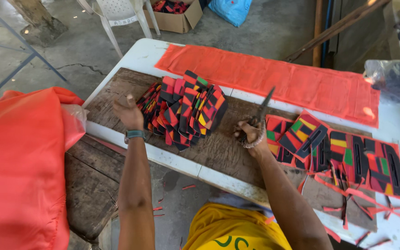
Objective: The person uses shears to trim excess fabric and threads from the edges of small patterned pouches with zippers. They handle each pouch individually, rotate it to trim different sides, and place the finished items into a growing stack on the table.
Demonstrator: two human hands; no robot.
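Note:
My left hand (128,111) hovers open beside a heap of cut patchwork pieces (184,111) in red, black, yellow and green, its fingertips close to the heap's left edge. My right hand (252,133) grips a pair of scissors (264,107), the blades pointing up and away. Just right of that hand lies a strip of uncut patchwork fabric (348,157) with one loose cut piece (304,132) on top. All of this rests on a brown wooden board (218,150) laid across a white table (135,55).
A long orange cloth (274,78) lies across the far side of the table. A large orange bag (19,166) stands at my left. Thin fabric trimmings (371,210) litter the right end. A white plastic chair (116,14) and a cardboard box (177,18) stand beyond.

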